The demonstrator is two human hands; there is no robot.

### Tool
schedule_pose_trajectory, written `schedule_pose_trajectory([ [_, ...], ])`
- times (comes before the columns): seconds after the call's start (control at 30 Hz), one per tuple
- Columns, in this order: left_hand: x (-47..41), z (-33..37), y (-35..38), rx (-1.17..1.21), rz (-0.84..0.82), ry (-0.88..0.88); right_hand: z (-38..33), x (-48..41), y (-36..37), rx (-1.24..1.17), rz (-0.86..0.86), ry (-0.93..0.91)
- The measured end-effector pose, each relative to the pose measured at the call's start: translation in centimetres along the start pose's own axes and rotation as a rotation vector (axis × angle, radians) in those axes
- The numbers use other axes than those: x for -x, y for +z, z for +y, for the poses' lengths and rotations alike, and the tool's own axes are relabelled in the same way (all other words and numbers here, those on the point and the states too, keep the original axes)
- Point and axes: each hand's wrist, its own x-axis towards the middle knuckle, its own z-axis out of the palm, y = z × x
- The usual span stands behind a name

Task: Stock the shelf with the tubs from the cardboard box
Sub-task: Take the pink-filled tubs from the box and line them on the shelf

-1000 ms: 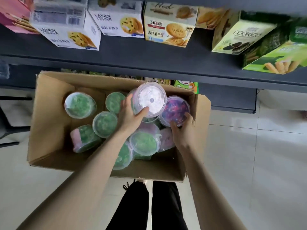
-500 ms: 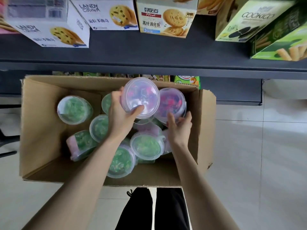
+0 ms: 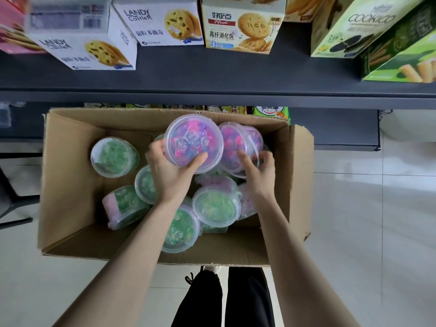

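Left of the grip, clear round plastic tubs of green pieces lie in the open brown cardboard box. The left hand clasps a clear round plastic tub of pink and purple pieces by its rim, raised over the pile below the dark grey shelf. Its lid faces the camera more squarely than half a second ago. Just right, the right hand, earlier reaching beneath, now curls its fingers round a second pink and purple tub, which has tipped onto its side.
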Motion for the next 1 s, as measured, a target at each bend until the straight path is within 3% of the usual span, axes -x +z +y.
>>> schedule_pose_trajectory([
  [0.1,-0.7,0.0,0.2,0.057,-0.045,-0.058,-0.3,-0.6,-0.1,-0.123,-0.045,0.073],
  [0.27,-0.6,1.0,-0.1,0.137,-0.115,-0.170,-0.5,-1.0,-0.4,0.021,-0.063,0.138],
  [0.4,1.3,1.9,-2.3,0.146,-0.096,-0.288,-1.0,1.5,-2.5,-0.053,-0.100,0.221],
  [0.57,6.7,4.7,-6.9,0.444,-0.024,-0.434,-3.4,8.3,-6.7,-0.211,-0.166,0.157],
  [0.83,16.1,10.0,-14.8,0.655,-0.111,-0.419,-11.6,20.3,-11.9,-0.326,-0.318,-0.048],
  [1.0,21.4,13.6,-19.2,0.772,-0.131,-0.261,-15.1,25.9,-14.8,-0.282,-0.447,-0.130],
])
